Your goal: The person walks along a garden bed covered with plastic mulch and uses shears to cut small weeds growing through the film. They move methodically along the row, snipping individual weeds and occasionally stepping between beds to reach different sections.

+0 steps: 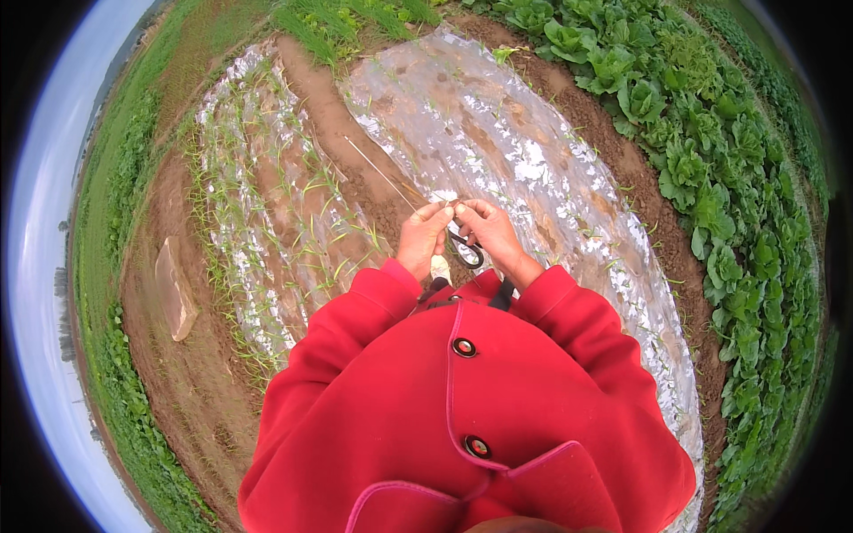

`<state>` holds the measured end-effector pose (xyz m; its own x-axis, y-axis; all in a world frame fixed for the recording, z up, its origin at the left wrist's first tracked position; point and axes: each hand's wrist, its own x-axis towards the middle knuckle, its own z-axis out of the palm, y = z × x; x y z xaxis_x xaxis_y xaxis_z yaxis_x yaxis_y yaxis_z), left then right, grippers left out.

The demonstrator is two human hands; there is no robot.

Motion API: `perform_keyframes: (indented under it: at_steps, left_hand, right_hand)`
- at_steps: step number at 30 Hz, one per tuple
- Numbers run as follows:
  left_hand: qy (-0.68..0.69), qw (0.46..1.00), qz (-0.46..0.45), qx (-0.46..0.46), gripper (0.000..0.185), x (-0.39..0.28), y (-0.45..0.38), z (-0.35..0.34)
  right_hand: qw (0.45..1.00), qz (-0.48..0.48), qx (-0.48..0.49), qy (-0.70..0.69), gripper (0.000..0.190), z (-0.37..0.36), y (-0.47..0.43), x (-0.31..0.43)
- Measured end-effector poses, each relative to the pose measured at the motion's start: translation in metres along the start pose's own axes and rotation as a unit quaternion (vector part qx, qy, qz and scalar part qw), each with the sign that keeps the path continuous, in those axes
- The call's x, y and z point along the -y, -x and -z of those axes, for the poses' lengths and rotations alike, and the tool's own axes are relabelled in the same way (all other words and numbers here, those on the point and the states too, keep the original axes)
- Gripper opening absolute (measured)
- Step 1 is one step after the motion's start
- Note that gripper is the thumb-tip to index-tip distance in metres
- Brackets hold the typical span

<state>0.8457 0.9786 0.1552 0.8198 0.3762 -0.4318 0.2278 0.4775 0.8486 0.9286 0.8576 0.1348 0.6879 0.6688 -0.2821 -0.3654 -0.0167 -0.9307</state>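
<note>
Before my body my left hand [424, 238] and my right hand [492, 233] meet, thumbs and fingertips pinched together. Between the tips is something small and brownish, too small to name. A thin pale rod [376, 168] slants up and left from behind my left fingers, its far tip over the bare soil path. A black loop-shaped handle [468, 253] shows below the hands, beside my right fingers. It lines up roughly with the rod, but my left hand hides whether they join.
Clear plastic mulch film [466, 106] covers a bed at right; another film-covered bed [266, 220] at left carries thin green seedlings. A soil path [320, 100] runs between them. Leafy cabbages [706, 166] grow far right. A pale slab-like object [174, 290] lies left. My shoe [440, 266] shows below.
</note>
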Motion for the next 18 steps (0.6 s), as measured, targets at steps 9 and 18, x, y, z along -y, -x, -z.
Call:
perform_keyframes:
  at_steps: [9, 18]
  left_hand:
    - [-0.016, 0.999, 0.010, -0.044, 0.023, 0.013, 0.005, -0.012]
    - [-0.016, 0.997, 0.017, -0.070, 0.024, 0.021, 0.002, 0.000]
  right_hand:
    - [0.984, -0.100, -0.010, -0.150, 0.024, 0.006, -0.003, -0.020]
    - [0.977, -0.073, 0.007, -0.200, 0.021, 0.019, -0.001, -0.019]
